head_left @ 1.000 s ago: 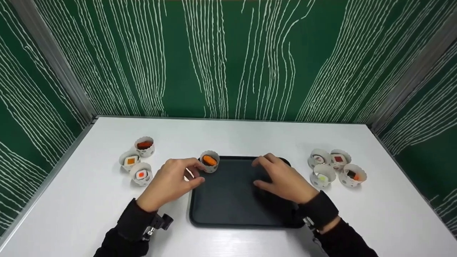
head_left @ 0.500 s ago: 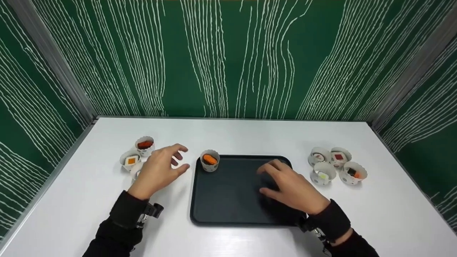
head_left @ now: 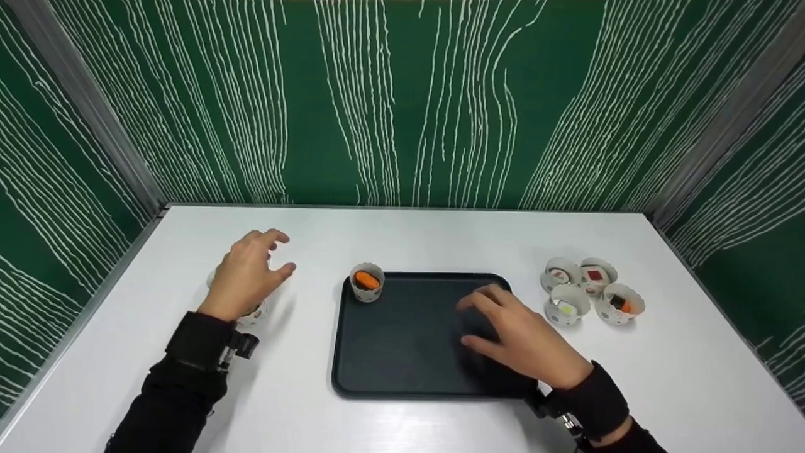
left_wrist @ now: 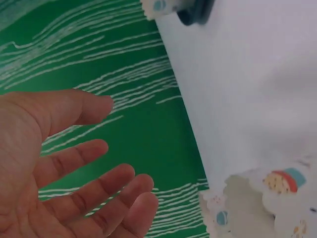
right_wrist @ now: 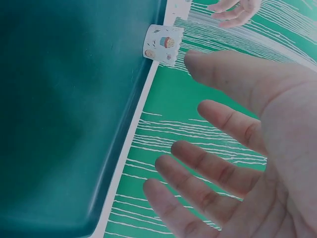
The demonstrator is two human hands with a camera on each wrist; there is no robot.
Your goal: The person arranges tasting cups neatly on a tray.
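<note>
We see the left hand [head_left: 244, 278] with its thumb set well apart from loosely bent fingers, the gap wide and the grasp bare. Under its palm and wrist we make out the left cups [head_left: 254, 317], mostly hidden from the head view, so we cannot tell what they contain. The right hand [head_left: 525, 338], fingers also relaxed and well parted from the thumb, is above the tray [head_left: 402, 358]. Leftward and beyond its fingertips we find a cup [head_left: 366, 297] with an orange piece [head_left: 366, 280] inside, at the tray's far corner. Right of its knuckles, four right cups [head_left: 566, 319] cluster on the table [head_left: 295, 390].
</note>
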